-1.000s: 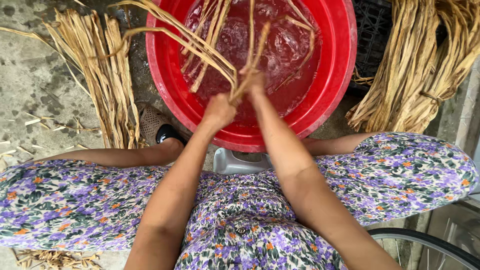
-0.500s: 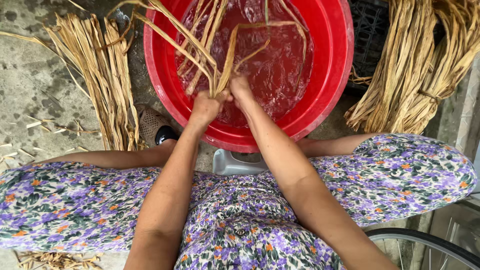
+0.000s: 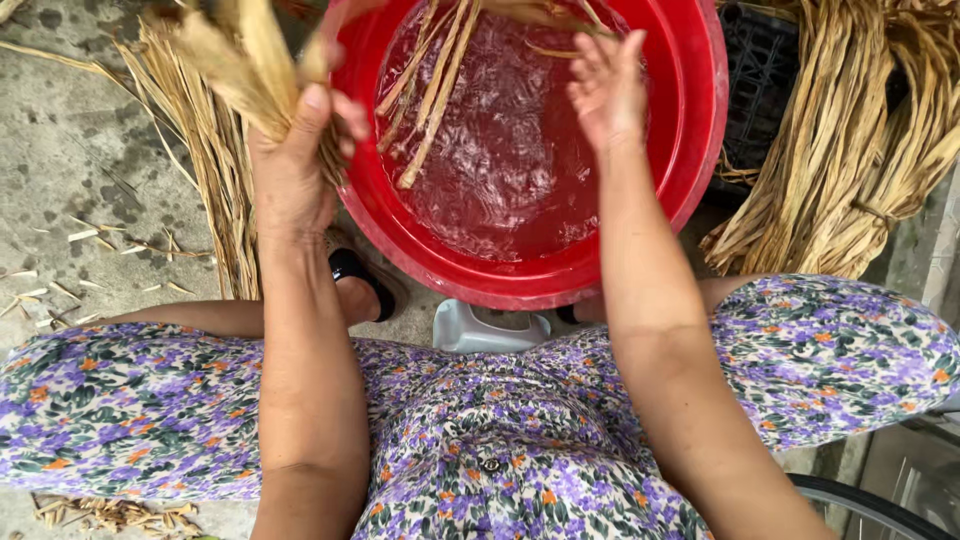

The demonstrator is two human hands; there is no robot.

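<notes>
My left hand (image 3: pixel 295 165) is closed around a bunch of wet straw strips (image 3: pixel 245 60), lifted over the left rim of a red basin (image 3: pixel 700 130). The basin holds rippling water, and several loose strips (image 3: pixel 430 90) lie in it. My right hand (image 3: pixel 605 85) hovers over the water on the right side, fingers apart and holding nothing. Both forearms reach out from my lap, which is covered by a purple flowered dress.
A bundle of dry straw (image 3: pixel 200 170) lies on the concrete floor left of the basin. A thicker pile of straw (image 3: pixel 850 150) rests at the right, beside a dark crate (image 3: pixel 765 80). A grey stool (image 3: pixel 490 330) shows under me, and a black sandal (image 3: pixel 360 275).
Both hands were together gripping strips over the basin's near rim. Now my left hand has lifted a bunch up and left, and my right hand has let go and moved right.
</notes>
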